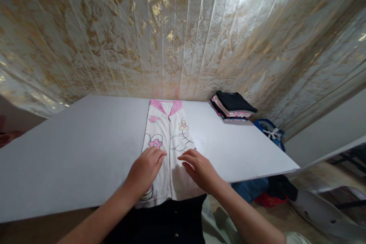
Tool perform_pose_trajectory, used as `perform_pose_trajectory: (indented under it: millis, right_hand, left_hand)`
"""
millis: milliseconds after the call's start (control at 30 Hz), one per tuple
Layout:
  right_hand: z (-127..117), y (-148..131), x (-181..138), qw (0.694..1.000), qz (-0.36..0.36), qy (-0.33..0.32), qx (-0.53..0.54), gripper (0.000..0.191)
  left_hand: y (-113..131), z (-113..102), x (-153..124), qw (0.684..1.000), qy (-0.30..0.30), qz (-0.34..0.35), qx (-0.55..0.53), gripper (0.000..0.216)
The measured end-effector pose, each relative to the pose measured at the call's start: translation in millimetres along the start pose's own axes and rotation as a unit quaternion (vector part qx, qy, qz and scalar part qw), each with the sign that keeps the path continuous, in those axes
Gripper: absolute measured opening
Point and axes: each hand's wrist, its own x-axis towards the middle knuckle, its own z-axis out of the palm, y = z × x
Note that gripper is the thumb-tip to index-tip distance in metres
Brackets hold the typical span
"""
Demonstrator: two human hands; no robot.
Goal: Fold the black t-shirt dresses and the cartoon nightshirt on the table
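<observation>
A white shirt (169, 133) with a pink collar and printed pink and yellow flowers lies flat in a narrow shape, its collar at the far end. Its sleeves do not show. Its near hem reaches the table's front edge by my dark clothing. My left hand (145, 167) is over the left half of the shirt, fingers stretched toward the middle and thumb a little apart. Over the right half, my right hand (200, 169) has its fingers and thumb apart, with nothing between them. Whether either hand presses on the cloth is hard to tell.
The shirt rests on a white table (85, 148). A stack of folded clothes (234, 105), black on top, sits at the back right. Beyond the right edge is a blue bag (270, 133). Patterned curtains (160, 38) hang behind; dark and red items (271, 194) lie below.
</observation>
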Motion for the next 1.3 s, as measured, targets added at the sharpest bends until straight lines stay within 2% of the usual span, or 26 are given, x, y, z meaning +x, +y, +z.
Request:
perform_pose_trajectory:
  millis: [100,233,400,567,733,867,1033,1300]
  right_hand:
    - [21,-2,23,1.000,0.001,0.001,-0.021,0.032]
    - [53,0,30,0.996,0.005,-0.020,-0.082,0.050]
    - [60,-1,23,0.994,0.009,-0.043,-0.095,0.058]
    - [56,-1,23,0.995,0.010,-0.037,-0.091,0.057]
    - [57,0,23,0.995,0.006,-0.029,-0.093,0.058]
    - [56,-2,23,0.995,0.008,-0.030,-0.091,0.056]
    - [56,-1,23,0.995,0.007,-0.033,-0.089,0.057]
    - [56,-1,23,0.996,0.012,-0.040,-0.084,0.057]
  left_hand:
    - [-21,7,44,0.991,-0.076,-0.106,0.033,0.018]
    - [-39,29,83,0.979,-0.104,-0.166,0.062,0.014]
    - [-42,50,98,0.959,-0.122,-0.233,0.104,0.018]
    - [-41,50,107,0.944,-0.142,-0.277,0.112,0.018]
    - [-44,51,108,0.945,-0.159,-0.275,0.078,0.018]
    - [-40,54,103,0.955,-0.150,-0.245,0.077,0.013]
    - [-32,55,105,0.957,-0.135,-0.238,0.102,0.017]
    - [-32,58,121,0.938,-0.178,-0.268,0.133,0.016]
